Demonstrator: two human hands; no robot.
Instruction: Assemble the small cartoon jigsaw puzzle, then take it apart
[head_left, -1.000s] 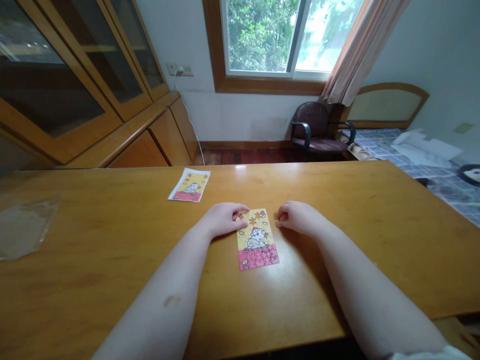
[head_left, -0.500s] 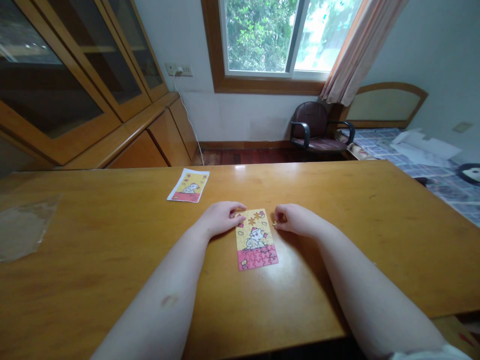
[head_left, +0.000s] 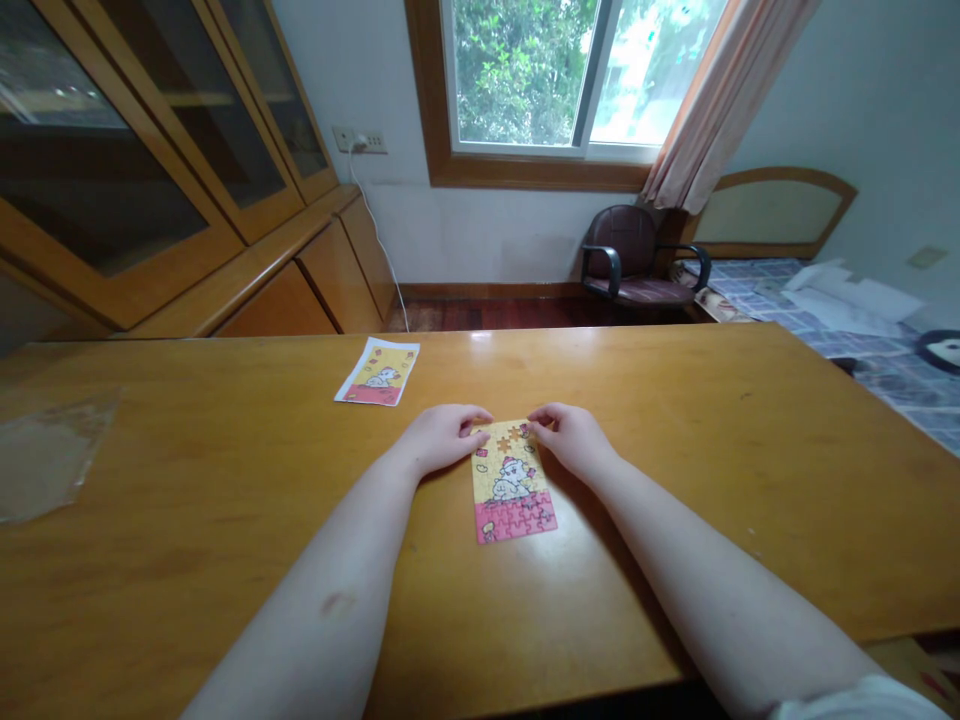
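A small jigsaw puzzle (head_left: 512, 510) lies on the wooden table, yellow above and pink below, with a white cartoon animal in the middle. Near its top the bare wood shows through gaps (head_left: 504, 444). At the upper left corner rests my left hand (head_left: 444, 438), its thumb and fingers apart and touching the puzzle's edge. My right hand (head_left: 574, 437) is at the upper right corner, thumb and forefinger drawn together over the edge. The puzzle piece seen in it earlier is hidden by the fingertips now.
A printed picture card (head_left: 379, 372) with the same design lies farther back, left of centre. A clear plastic bag (head_left: 49, 455) is at the table's left. Beyond the table stand a glass-doored cabinet (head_left: 172, 150), an office chair (head_left: 634, 255) and a bed (head_left: 885, 370).
My right hand has moved left from beside the puzzle, where it pinched a small yellow piece, to the puzzle's upper right corner. My left hand stays in place.
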